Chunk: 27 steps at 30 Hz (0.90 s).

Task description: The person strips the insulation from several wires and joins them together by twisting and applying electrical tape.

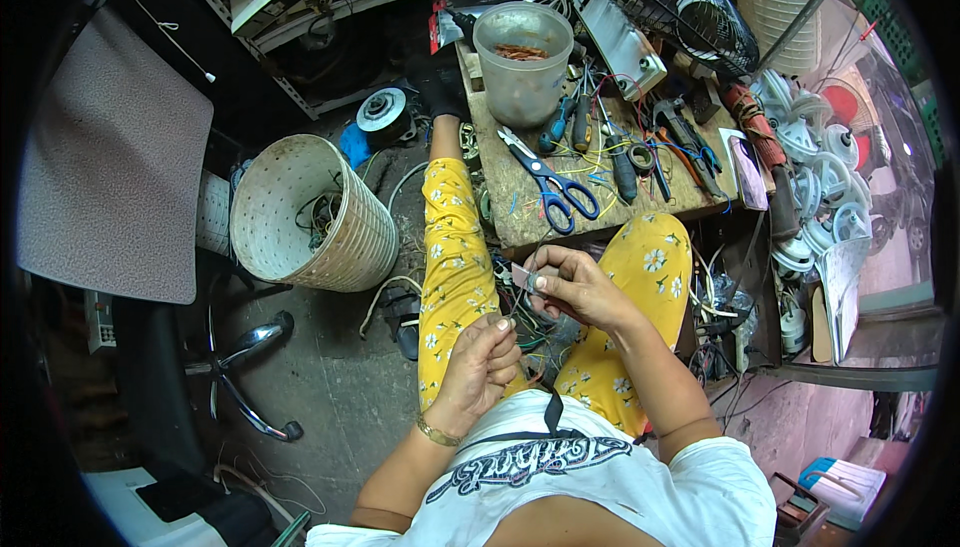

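Note:
My left hand [485,367] is closed, thumb and forefinger pinched on a thin dark wire [514,313]. To its upper right, my right hand [575,292] grips a small flat pale piece [522,277], perhaps a blade, against the wire, which runs up between my fingers. Both hands are over my lap, a short way apart. Just beyond them, blue-handled scissors [560,197] lie open near the front edge of the wooden bench [520,232], with screwdrivers [582,122], pliers [680,147] and loose coloured wires around them.
A translucent bucket with copper scraps [523,82] stands on the bench. A white plastic basket [355,232] is at left, beside a grey chair [110,167]. A black fan cage [680,12] is at top right, white plastic fittings [830,157] at right. Cables lie around my legs.

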### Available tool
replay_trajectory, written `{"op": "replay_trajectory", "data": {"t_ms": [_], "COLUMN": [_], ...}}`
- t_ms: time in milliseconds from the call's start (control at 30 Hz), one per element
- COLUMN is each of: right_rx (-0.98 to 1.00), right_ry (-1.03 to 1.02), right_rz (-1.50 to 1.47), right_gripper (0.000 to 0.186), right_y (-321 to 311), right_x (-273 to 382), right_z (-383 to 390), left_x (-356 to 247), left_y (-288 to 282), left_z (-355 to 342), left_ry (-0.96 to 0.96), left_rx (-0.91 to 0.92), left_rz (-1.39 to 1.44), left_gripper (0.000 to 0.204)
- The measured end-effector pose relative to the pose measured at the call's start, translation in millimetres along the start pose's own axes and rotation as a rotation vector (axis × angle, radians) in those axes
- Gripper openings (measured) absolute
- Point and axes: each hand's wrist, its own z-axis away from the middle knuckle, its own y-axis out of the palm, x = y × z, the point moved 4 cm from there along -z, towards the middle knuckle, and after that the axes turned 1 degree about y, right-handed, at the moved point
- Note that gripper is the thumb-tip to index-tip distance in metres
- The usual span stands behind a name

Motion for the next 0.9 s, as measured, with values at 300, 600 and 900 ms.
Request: {"op": "replay_trajectory", "data": {"t_ms": [300,600,900], "right_rx": [-0.163,-0.263,0.007], "right_ry": [-0.048,-0.216,-0.05], "right_rz": [-0.004,-0.153,-0.408], "right_gripper": [0.019,0.033,0.032], "right_y": [-14,-32,7], "right_x": [6,18,2], "right_z": [-4,-7,-7], "left_x": [0,4,6], "left_y": [1,-16,-13], "left_z": [6,10,2], "left_ry": [0.11,0.188,0.125], "left_rx": [-0.052,-0.078,0.051], "left_rz": [-0.114,-0.062,-0.17], "left_gripper": [0.014,0.007,0.007]}}
